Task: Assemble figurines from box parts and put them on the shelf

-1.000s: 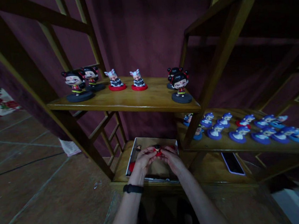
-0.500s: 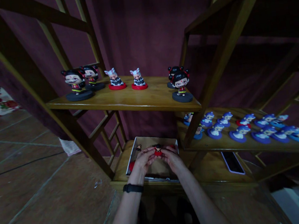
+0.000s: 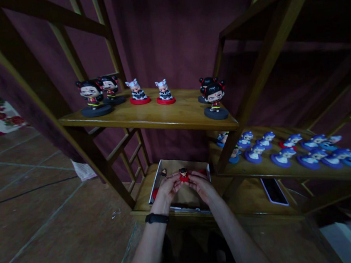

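Note:
Between both hands is a small figurine (image 3: 183,174) with black hair and a red base. My left hand (image 3: 171,187) grips its left side, and my right hand (image 3: 199,182) grips its right side. Both are held above an open cardboard box (image 3: 182,197) on the lowest shelf. Inside the box, a small dark-haired piece (image 3: 164,172) lies at the back left. A red piece (image 3: 155,193) shows at the box's left edge, partly hidden by my left wrist. More red peeks out behind my right hand.
The upper wooden shelf (image 3: 149,119) carries black-haired figurines (image 3: 92,96) and two white-haired figurines (image 3: 164,91) on red bases. Several blue-haired figurines (image 3: 283,157) stand on the right shelf. Below them lies a phone (image 3: 274,191). Wooden posts frame the shelves.
The figurine has turned or tilted slightly in my fingers, so more of its head and front shows. Both hands stay over the box. The whole view has shifted a little.

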Tool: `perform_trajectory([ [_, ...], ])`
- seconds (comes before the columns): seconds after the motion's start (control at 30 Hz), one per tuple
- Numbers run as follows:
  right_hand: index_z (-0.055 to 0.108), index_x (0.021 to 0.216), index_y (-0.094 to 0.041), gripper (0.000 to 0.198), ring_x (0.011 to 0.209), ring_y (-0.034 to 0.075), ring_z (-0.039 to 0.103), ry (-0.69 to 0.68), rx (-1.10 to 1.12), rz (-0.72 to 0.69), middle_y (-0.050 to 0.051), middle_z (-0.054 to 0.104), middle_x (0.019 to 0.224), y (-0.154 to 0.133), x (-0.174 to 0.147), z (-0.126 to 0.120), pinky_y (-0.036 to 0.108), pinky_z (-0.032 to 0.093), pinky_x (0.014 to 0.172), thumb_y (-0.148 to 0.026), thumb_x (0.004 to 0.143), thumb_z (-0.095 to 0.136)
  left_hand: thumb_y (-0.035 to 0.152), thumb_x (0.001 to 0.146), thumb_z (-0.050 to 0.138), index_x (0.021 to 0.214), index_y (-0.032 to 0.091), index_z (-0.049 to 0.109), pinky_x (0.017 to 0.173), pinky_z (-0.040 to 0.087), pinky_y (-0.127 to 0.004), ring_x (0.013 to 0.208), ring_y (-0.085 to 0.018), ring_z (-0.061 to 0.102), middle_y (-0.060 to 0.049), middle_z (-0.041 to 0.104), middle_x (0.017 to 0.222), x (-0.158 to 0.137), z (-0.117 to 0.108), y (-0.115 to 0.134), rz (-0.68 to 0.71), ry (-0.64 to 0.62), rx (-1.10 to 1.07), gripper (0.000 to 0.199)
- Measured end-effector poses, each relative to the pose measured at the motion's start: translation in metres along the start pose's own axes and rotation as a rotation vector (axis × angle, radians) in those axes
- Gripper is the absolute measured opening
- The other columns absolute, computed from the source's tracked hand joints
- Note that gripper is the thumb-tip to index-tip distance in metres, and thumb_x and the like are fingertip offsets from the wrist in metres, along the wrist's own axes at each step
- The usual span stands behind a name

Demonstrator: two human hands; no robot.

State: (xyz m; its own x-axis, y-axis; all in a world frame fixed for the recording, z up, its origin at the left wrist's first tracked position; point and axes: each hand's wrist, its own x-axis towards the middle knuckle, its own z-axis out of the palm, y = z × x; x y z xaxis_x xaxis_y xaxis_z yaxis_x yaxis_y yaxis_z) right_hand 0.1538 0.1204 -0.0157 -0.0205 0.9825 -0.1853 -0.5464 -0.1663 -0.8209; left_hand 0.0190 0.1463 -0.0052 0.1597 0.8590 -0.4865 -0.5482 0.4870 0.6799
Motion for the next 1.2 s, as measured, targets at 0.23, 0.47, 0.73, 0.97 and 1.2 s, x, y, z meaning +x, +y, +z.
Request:
perform_trajectory([
  [0.23,0.063,0.081,-0.018,0.026,0.087,0.019,0.062,0.025,0.029,0.014,0.005,0.067,0.093,0.002,0.001,-0.001,0.032,0.050,0.075,-0.024,0.057,0.070,0.003,0.070,0.057,0.074,0.009,0.059,0.049,0.050,-0.019,0.047,-0.009,0.058,-0.006,0.062,0.058,0.006,-0.003,-0.001,-0.032,-0.003,-0.052,0.008],
  [0.47,0.063,0.082,-0.018,0.027,0.091,0.019,0.061,0.014,0.031,0.002,0.004,0.066,0.094,-0.003,-0.003,0.005,0.032,0.050,0.079,-0.024,0.057,0.071,0.001,0.071,0.056,0.071,0.009,0.058,0.048,0.049,-0.017,0.045,-0.008,0.056,-0.004,0.061,0.057,0.005,-0.002,0.000,-0.059,0.009,-0.077,0.008],
  [0.73,0.063,0.080,-0.018,0.025,0.089,0.019,0.061,0.043,0.015,-0.011,0.005,0.066,0.093,-0.003,-0.002,0.005,0.031,0.051,0.075,-0.024,0.057,0.071,0.000,0.069,0.058,0.074,0.011,0.058,0.050,0.050,-0.018,0.049,-0.008,0.058,-0.004,0.063,0.063,0.005,-0.005,-0.001,-0.022,-0.025,-0.069,0.011],
  [0.97,0.064,0.080,-0.018,0.024,0.088,0.018,0.061,0.037,0.025,-0.027,0.004,0.066,0.093,0.000,0.001,0.001,0.031,0.050,0.075,-0.024,0.058,0.070,0.002,0.069,0.060,0.083,0.010,0.061,0.057,0.052,-0.020,0.059,-0.010,0.062,-0.007,0.066,0.073,0.005,-0.008,-0.001,-0.012,-0.096,-0.023,0.017],
  [1.2,0.063,0.078,-0.018,0.025,0.085,0.018,0.061,0.044,0.026,-0.034,0.004,0.067,0.091,-0.001,-0.003,0.001,0.032,0.050,0.075,-0.025,0.055,0.071,0.000,0.060,0.067,0.083,0.011,0.064,0.062,0.050,-0.018,0.064,-0.010,0.063,-0.006,0.067,0.075,-0.006,0.000,0.001,0.020,-0.111,0.081,0.026],
])
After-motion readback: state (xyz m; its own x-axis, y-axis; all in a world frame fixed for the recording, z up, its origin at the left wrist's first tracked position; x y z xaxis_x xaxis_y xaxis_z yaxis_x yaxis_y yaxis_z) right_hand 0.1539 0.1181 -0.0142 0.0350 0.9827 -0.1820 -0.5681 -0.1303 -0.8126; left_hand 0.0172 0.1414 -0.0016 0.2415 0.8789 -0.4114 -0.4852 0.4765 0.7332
